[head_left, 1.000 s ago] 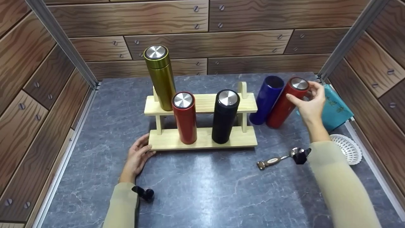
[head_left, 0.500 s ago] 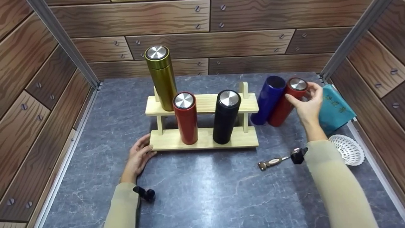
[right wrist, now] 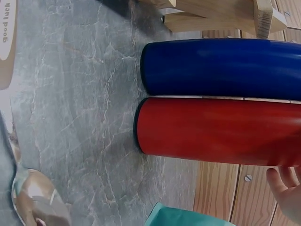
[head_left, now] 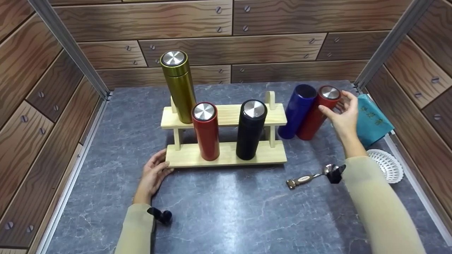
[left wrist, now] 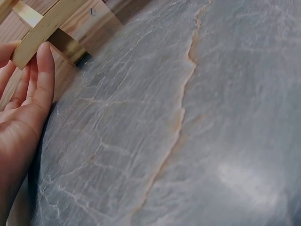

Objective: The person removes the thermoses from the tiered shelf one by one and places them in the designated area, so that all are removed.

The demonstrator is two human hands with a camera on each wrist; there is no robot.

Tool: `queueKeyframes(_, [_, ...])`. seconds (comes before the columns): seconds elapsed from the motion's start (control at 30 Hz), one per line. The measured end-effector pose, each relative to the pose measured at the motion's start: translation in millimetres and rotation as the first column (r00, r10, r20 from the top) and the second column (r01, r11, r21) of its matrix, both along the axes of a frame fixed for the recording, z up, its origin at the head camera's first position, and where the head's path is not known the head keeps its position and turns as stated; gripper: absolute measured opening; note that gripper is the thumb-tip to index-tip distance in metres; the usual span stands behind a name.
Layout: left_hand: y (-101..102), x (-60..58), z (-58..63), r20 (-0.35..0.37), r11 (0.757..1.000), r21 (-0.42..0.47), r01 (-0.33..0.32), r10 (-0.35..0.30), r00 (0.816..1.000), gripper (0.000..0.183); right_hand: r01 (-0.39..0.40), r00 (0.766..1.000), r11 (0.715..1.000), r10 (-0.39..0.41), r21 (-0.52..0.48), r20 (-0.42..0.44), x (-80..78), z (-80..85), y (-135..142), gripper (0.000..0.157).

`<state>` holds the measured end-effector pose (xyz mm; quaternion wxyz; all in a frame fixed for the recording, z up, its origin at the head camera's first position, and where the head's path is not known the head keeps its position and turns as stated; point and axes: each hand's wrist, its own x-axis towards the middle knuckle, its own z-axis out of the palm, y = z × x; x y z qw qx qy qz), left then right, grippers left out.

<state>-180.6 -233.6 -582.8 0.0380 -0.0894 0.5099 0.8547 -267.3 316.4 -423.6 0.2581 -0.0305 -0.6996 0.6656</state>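
Observation:
At the lower left corner of a two-tier wooden rack (head_left: 227,152), my left hand (head_left: 152,175) grips the board end. The left wrist view has the thumb and fingers on either side of the board (left wrist: 44,29). My right hand (head_left: 345,118) holds a red thermos (head_left: 313,119) near its top, thumb in front and fingers behind. This thermos stands upright close beside a blue thermos (head_left: 295,114); a thin gap shows between them in the right wrist view. A gold thermos (head_left: 182,90) stands on the upper tier. Another red thermos (head_left: 207,139) and a black thermos (head_left: 249,137) occupy the lower tier.
Right of the right hand leans a teal packet (head_left: 373,120), with a white woven basket (head_left: 390,165) in front of it. A spoon (head_left: 304,180) with a brown handle lies before the thermoses. Wood-patterned walls (head_left: 226,49) enclose the grey marbled tabletop (head_left: 226,211).
The right hand has shifted the red thermos slightly left and back, closer to the blue one. My left hand keeps its grip on the rack.

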Motion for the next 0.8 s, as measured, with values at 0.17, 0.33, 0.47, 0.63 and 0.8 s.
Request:
queueKeyframes(0.17, [0,0.4,-1.0,-0.002,1.000,0.013,0.000,0.000,1.000,0.054,-0.001,0.999,0.998,-0.001,-0.056,-0.042,-5.3,-12.5,14,0.065])
queueKeyframes(0.33, [1,0.6,-1.0,-0.001,1.000,0.023,0.003,-0.003,1.000,0.055,0.000,0.997,0.997,-0.006,-0.075,-0.081,-0.7,-19.4,23,0.058])
queueKeyframes(0.47, [1,0.5,-1.0,0.014,1.000,0.021,-0.001,0.000,1.000,0.056,0.007,0.997,0.996,-0.013,-0.087,-0.070,7.2,-22.8,25,0.052])
queueKeyframes(0.63, [1,-0.6,-0.7,0.011,1.000,0.020,0.001,-0.002,1.000,0.056,-0.002,0.998,0.996,-0.004,-0.086,-0.069,16.2,-24.4,27,0.047])
queueKeyframes(0.8, [0,-0.5,-1.6,0.005,1.000,0.017,0.001,-0.001,1.000,0.055,-0.032,0.996,0.997,0.027,-0.068,-0.082,24.0,-22.3,26,0.042])
